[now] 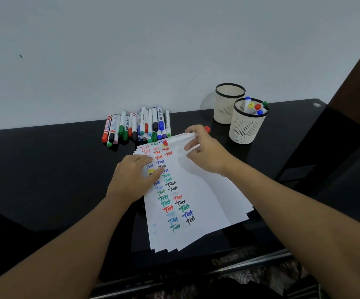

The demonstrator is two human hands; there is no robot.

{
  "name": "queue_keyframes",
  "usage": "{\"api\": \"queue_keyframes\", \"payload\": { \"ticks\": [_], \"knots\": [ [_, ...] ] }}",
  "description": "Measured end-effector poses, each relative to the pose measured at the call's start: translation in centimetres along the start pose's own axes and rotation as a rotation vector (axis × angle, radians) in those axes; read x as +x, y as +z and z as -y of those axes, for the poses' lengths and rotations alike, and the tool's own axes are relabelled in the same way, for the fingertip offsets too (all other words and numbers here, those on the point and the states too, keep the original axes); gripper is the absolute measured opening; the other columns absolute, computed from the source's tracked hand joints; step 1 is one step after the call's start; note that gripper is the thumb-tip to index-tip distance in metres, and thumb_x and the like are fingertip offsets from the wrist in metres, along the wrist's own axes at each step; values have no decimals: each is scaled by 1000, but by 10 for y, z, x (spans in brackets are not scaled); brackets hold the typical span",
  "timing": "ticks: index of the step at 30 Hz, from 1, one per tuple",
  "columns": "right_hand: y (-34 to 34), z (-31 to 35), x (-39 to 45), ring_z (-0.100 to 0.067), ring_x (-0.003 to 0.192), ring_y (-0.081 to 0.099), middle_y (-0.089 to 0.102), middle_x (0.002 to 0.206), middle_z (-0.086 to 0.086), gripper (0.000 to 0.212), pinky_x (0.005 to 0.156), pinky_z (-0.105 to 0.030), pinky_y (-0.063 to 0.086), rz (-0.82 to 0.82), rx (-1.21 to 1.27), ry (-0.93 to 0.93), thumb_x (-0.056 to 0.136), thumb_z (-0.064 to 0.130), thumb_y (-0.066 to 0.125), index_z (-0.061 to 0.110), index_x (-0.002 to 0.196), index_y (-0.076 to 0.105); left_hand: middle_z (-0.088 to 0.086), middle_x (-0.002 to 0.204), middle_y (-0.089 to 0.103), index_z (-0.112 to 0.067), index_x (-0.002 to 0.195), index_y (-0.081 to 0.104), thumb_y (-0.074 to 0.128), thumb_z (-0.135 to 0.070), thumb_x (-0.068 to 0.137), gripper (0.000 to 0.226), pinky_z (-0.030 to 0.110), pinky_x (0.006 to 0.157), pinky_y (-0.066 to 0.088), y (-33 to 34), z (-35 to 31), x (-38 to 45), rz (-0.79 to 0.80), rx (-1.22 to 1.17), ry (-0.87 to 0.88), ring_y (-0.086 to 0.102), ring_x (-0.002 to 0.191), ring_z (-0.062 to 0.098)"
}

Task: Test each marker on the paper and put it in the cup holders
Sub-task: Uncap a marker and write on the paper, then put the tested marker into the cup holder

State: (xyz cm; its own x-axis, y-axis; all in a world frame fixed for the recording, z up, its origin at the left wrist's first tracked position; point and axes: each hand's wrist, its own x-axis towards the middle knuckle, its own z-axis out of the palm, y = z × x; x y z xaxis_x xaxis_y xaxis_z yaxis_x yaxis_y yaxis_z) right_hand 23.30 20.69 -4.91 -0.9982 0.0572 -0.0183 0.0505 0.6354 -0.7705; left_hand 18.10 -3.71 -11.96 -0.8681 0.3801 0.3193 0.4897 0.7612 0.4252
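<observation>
The pile of markers lies at the left rear of the table, against the wall, all capped and waiting. I judge these untested; there are well over a dozen.

My left hand lies flat on the paper, fingers straight, pressing the stack down. The top sheet carries columns of "Test" marks in red, blue, green and black, so many markers are already checked.

My right hand grips a red marker by its white barrel, fingers curled round it. Its red tip end rests at the paper's top edge, beside the last red marks. A red cap shows just behind my fingers.

At the right, the far cup shows no markers. The near cup holds several tested markers.

Judgement: the task is under way, with most of the pile left.
</observation>
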Motion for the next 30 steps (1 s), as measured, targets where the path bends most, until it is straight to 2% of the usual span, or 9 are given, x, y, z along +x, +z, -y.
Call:
{"api": "queue_keyframes", "payload": {
  "ticks": [3, 5, 8, 10, 13, 19, 21, 26, 30],
  "knots": [
    [-5, -3, -5, -26, 86, 69, 65, 96, -6, 33, 75, -44, 62, -90, -21, -34, 97, 24, 71, 27, 116, 44, -1, 146, 55, -25, 140, 59, 50, -85, 77, 88, 46, 115, 36, -2, -3, -2, 49, 11, 22, 43, 137, 19],
    [-6, -2, -9, -27, 86, 69, 67, 94, -4, 23, 83, -49, 61, -97, -17, 0, 104, 45, 55, 27, 118, 49, -3, 158, 40, -35, 151, 44, 37, -95, 74, 98, 48, 121, 25, -2, -4, 0, 131, 89, 52, 30, 148, 19],
    [-7, -1, -12, -16, 83, 63, 65, 88, 7, 42, 83, -40, 55, -127, -51, 40, 107, 56, 37, 24, 119, 62, -9, 166, 20, -47, 156, 20, 28, -100, 72, 100, 46, 125, 12, 0, -5, 5, 276, 179, 83, 12, 154, 17],
    [-7, -3, -13, -21, 82, 65, 68, 87, -3, 42, 81, -47, 55, -177, -103, -4, 109, 49, 39, 15, 104, 63, -10, 167, 17, -50, 156, 16, 25, -99, 74, 97, 46, 125, 11, 0, -5, 7, 316, 202, 101, 12, 155, 16],
    [-11, -10, -14, -20, 84, 69, 71, 92, -3, 21, 82, -47, 60, -235, -106, -53, 106, 38, 49, 23, 119, 52, -11, 167, 17, -50, 156, 19, 22, -99, 75, 94, 46, 125, 12, 0, -4, 7, 332, 213, 108, 14, 154, 16],
    [-43, -4, -14, -10, 68, 62, 66, 76, 9, 13, 62, -30, 51, -459, -56, -160, 98, 35, 68, 24, 102, 62, -13, 167, 16, -46, 155, 28, 23, -99, 74, 96, 45, 125, 12, -1, -6, 6, 348, 206, 80, 12, 154, 14],
    [-60, 0, -12, -6, 64, 58, 68, 75, 9, 12, 62, -31, 48, -541, -7, -152, 97, 37, 66, 26, 101, 63, -12, 166, 18, -46, 154, 30, 24, -99, 73, 97, 44, 125, 12, -1, -7, 6, 345, 200, 76, 13, 154, 14],
    [-106, 10, -9, -7, 74, 65, 74, 93, 19, 21, 77, -39, 55, -709, 9, -103, 103, 43, 46, 25, 102, 57, -13, 165, 21, -45, 153, 33, 25, -99, 71, 98, 42, 125, 12, -3, -8, 4, 329, 167, 68, 15, 153, 13],
    [-132, 6, -3, -14, 84, 68, 73, 88, 11, 32, 80, -45, 57, -749, -145, -32, 105, 46, 45, 17, 114, 55, -13, 165, 21, -45, 153, 34, 32, -94, 76, 91, 42, 125, 11, -4, -8, 4, 331, 159, 63, 15, 153, 12]
  ]
}}
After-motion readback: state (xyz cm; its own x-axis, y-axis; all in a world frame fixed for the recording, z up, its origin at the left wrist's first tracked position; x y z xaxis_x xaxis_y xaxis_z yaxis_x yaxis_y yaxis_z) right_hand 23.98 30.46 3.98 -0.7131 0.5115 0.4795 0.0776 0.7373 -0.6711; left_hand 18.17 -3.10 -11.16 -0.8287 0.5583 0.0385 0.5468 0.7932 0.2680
